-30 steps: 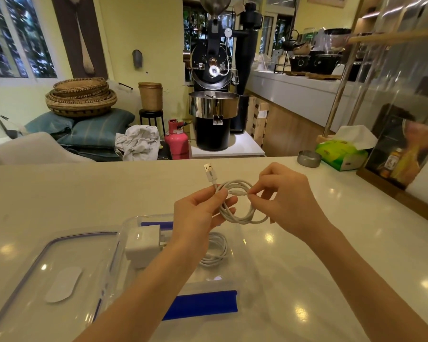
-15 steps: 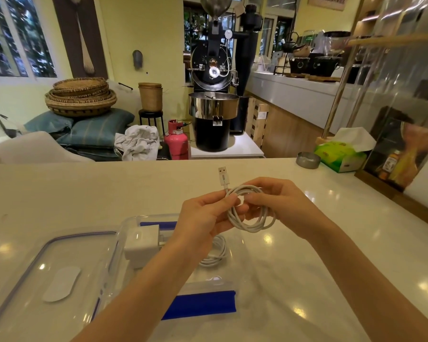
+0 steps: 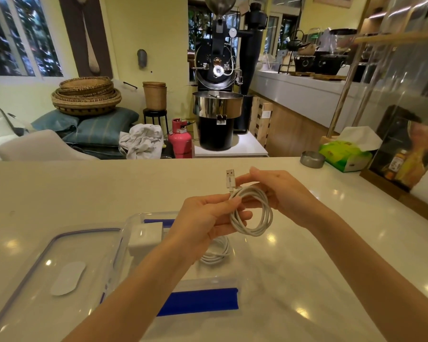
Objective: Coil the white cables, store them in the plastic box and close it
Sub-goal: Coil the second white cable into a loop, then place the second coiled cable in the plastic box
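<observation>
While both hands are raised above the pale glossy countertop (image 3: 59, 188) at the centre of the frame, they hold a coiled white round cable (image 3: 252, 213) between them. The left hand (image 3: 203, 223) is closed on the left side of the coil, with the thumb pressed on top of the loops and the fingers curled beneath them. The right hand (image 3: 279, 193) is closed on the upper right part of the coil, and its fingertips pinch the strand just below the white USB plug (image 3: 230, 178). This plug stands upright above the loops, with its metal end pointing to the top of the frame. The coil hangs clear of the countertop, above the right end of the clear rectangular plastic box (image 3: 134, 218). That box rests open on the countertop in the lower centre of the frame, partly hidden by the left forearm. Inside it, a white square charger block (image 3: 145, 236) lies at the left end, and a second coiled white cable (image 3: 215, 253) lies to the right of the block, below the left hand. Blue clip strips (image 3: 198, 301) show on the near and far edges of the box. The clear box lid with a blue seal (image 3: 35, 267) lies flat on the countertop just beside the box, in the lower left of the frame. A green tissue box (image 3: 344, 154) and a small round metal dish (image 3: 312, 159) stand at the upper right edge of the countertop, well apart from the hands.
</observation>
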The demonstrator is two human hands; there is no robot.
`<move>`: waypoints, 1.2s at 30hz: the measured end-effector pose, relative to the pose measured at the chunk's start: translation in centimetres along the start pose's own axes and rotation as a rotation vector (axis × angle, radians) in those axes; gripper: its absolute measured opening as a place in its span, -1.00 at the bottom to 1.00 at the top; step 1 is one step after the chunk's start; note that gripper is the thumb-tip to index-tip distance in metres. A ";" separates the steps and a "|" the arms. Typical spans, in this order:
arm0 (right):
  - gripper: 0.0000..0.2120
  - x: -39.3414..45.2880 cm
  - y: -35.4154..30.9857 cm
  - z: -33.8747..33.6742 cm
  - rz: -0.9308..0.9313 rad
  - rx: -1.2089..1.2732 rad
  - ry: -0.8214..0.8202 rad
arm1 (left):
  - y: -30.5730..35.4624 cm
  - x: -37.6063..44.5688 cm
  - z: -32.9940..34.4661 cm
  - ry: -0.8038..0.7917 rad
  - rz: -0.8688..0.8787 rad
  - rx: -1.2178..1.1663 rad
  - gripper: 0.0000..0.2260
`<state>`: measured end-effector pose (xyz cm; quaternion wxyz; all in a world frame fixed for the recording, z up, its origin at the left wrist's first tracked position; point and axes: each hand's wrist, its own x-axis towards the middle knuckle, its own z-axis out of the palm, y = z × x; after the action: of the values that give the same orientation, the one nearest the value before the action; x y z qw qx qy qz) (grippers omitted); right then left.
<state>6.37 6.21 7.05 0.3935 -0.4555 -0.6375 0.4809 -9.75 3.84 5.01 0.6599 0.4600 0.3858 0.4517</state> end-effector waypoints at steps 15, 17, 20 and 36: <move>-0.92 2.1 0.4 4.5 -0.032 -0.267 -0.170 | 1.0 -2.6 -5.8 0.241 0.008 0.340 -0.86; -0.90 2.1 0.6 5.6 0.009 -0.239 -0.192 | 1.3 -2.9 -6.9 0.231 0.017 0.488 -0.85; -0.84 1.8 1.0 7.4 0.072 -0.191 -0.224 | 1.8 -3.0 -8.7 0.192 0.074 0.793 -0.86; -0.72 1.2 2.3 10.1 0.203 -0.650 -0.395 | 1.0 -1.7 -9.5 -0.338 0.212 1.603 -0.77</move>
<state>-3.00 5.07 2.59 0.0488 -0.5156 -0.7719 0.3686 -19.25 4.82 3.48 0.1346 0.8870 0.4410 0.0238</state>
